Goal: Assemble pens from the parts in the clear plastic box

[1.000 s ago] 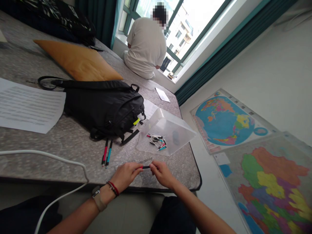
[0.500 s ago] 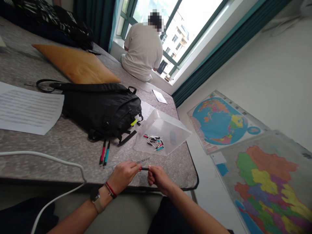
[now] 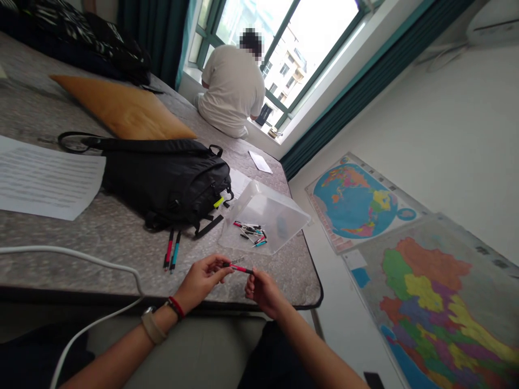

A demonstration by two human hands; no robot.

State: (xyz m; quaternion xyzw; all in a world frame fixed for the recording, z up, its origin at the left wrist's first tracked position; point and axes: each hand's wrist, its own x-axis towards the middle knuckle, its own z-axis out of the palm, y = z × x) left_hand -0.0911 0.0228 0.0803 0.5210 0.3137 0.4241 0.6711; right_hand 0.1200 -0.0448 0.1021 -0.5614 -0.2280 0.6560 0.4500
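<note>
- Holding a red pen (image 3: 240,268) up, the left hand (image 3: 201,279) pinching one end, the right hand (image 3: 264,292) the other, hands just apart.
- Pinching both ends keeps it steady, over the mattress (image 3: 292,281), near the clear plastic box (image 3: 284,213).

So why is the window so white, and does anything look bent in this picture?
In the head view, the bright glass window is overexposed, washing out the buildings outside; wide-angle distortion seems to bow the edge of the grey quilted mattress and slant the world map poster.
</note>
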